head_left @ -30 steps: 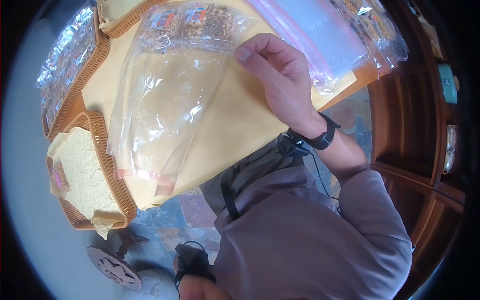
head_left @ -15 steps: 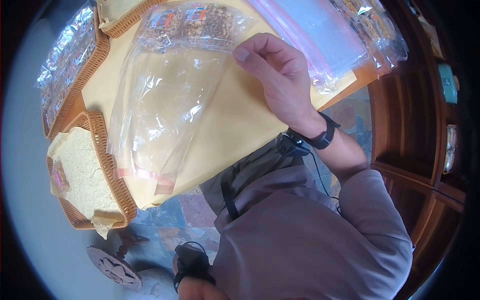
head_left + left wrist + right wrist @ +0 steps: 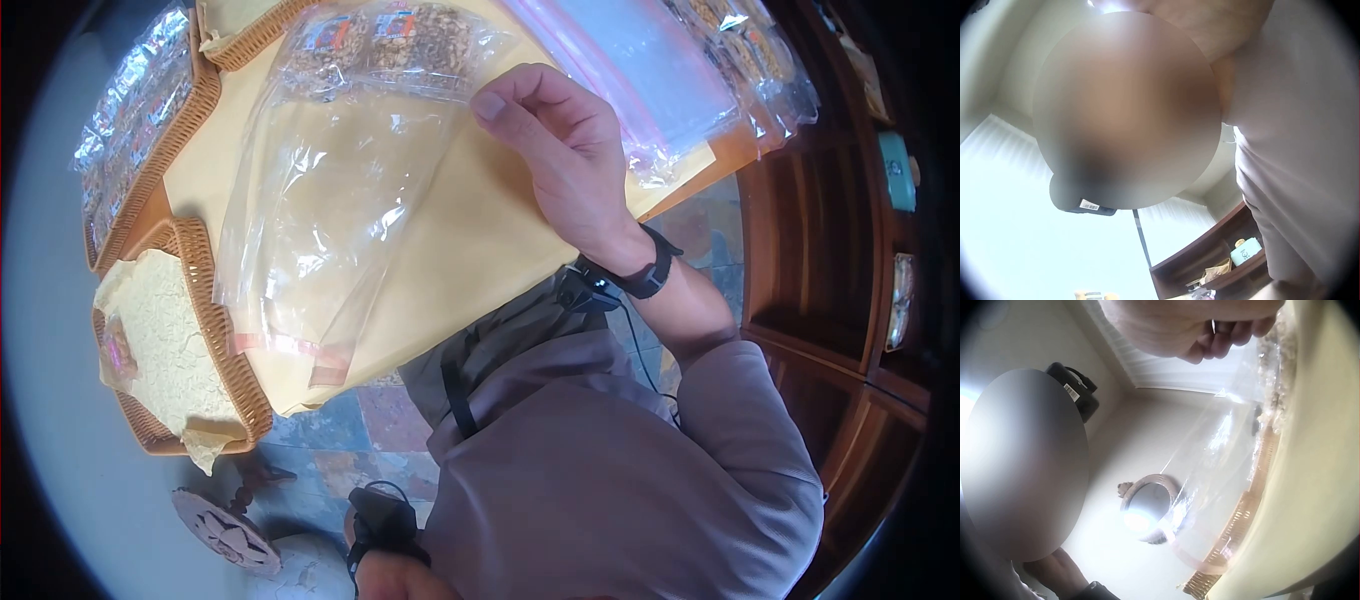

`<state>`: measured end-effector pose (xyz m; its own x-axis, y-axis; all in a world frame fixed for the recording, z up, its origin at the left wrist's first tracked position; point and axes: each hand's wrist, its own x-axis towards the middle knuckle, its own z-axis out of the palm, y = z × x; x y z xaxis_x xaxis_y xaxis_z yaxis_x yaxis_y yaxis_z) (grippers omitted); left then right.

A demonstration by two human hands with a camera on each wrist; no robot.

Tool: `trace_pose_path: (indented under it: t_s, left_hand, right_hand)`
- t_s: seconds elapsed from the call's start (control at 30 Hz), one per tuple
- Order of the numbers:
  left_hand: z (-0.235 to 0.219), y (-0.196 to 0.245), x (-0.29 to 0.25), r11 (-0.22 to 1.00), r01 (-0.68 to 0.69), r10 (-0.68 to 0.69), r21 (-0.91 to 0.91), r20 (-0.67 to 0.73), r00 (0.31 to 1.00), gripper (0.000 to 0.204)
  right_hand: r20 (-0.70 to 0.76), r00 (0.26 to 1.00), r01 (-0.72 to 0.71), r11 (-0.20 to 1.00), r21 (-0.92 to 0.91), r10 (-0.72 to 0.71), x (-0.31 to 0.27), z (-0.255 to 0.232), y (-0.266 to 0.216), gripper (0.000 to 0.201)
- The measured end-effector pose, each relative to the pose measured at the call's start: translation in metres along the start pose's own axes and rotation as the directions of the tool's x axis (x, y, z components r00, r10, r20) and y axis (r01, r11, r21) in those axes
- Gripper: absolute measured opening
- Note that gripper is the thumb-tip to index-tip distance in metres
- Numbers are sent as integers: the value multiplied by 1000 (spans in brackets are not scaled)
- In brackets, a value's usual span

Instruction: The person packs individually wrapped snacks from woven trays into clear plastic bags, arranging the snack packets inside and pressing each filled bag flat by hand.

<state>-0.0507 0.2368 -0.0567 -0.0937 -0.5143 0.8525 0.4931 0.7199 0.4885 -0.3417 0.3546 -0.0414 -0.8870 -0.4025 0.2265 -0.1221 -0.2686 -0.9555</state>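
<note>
A long clear plastic bag lies across the cream-covered table, its far end over packs of brown clustered pieces with red and blue labels. My right hand is above the table, fingers curled and thumb against the index finger, pinching the bag's edge beside the packs. In the right wrist view the curled fingers of that hand show above the clear film. My left hand is low at the bottom edge, close to the body; its fingers are hidden. Only part of this hand shows in the left wrist view.
Wicker baskets stand along the left: one holds shiny packs, another pale crinkled paper. A stack of pink-edged clear bags lies at the far right of the table, beside more packs. A wooden shelf stands at right.
My left hand has shifted slightly upward at the bottom edge since the earliest frame. My right hand and the long bag are almost unmoved.
</note>
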Motion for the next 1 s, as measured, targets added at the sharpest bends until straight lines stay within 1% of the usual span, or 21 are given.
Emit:
trace_pose_path:
  t_s: [0.07, 0.13, 0.77, 1.0]
  left_hand:
    - [0, 0, 1, 1000, 5, -5, -3, -3, 1000, 36]
    - [1, -2, 1, 1000, 9, -9, -11, -7, 1000, 36]
    - [3, -5, -6, 992, 112, -114, -51, -37, 993, 35]
    - [4, -6, -7, 988, 143, -146, -65, -49, 988, 34]
  right_hand:
    - [-8, 1000, -5, 1000, -1, 5, 0, 1, -1, 14]
    - [-12, 1000, 20, 1000, -7, -20, 0, 1, -1, 14]
    - [2, 1000, 2, 1000, 12, -2, 0, -1, 0, 14]
    - [1, 1000, 21, 999, 24, -21, 0, 0, 0, 13]
